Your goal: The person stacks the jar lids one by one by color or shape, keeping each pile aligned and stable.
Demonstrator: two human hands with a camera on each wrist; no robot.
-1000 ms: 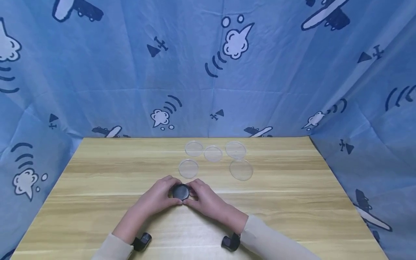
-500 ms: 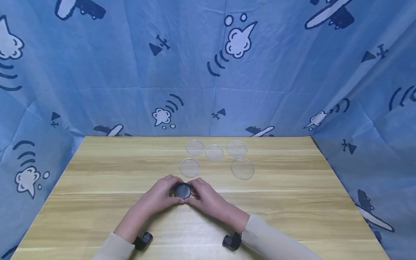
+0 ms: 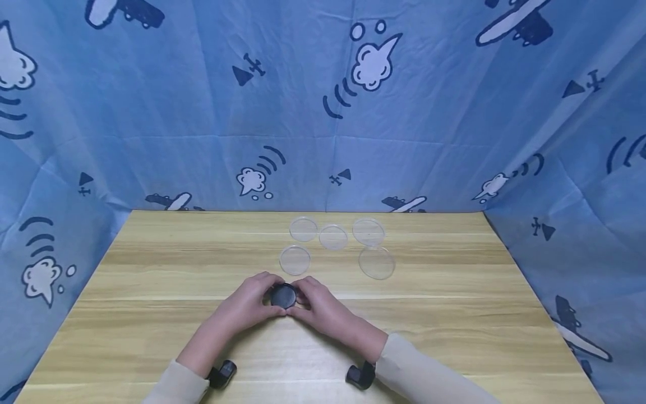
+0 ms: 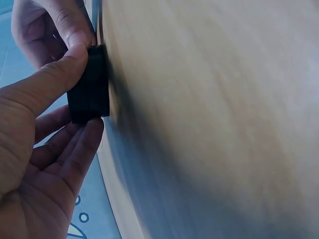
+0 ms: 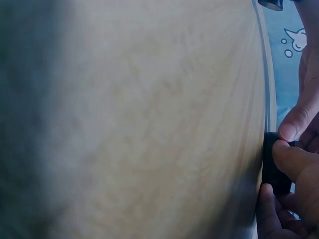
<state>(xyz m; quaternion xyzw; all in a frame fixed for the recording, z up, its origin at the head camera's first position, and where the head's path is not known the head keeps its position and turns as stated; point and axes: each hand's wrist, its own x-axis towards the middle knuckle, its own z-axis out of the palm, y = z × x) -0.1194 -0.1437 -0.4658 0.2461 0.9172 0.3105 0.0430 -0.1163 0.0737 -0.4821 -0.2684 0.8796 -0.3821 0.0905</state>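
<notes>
A short black round piece with a raised rim [image 3: 284, 296] sits low over the table near its middle, its flat face up. From the left my left hand [image 3: 247, 303] grips its side, thumb at the near edge and fingers round the far side. My right hand [image 3: 323, 311] holds the opposite side the same way, and the two thumbs meet in front. Seen edge-on in the left wrist view, the black piece [image 4: 89, 92] has a thick wall with a faint seam and stands close against the wood. In the right wrist view, fingers cover much of the black piece [image 5: 275, 169].
Beyond the hands, several clear round discs with thin rims lie flat, including a near-left disc [image 3: 295, 260] and a near-right disc [image 3: 376, 263]. The wooden table [image 3: 176, 269] ends at a blue patterned curtain [image 3: 303, 112] behind and at both sides.
The head view has shifted slightly. Both hands keep the same hold on the black round piece, and the clear discs stay where they were.
</notes>
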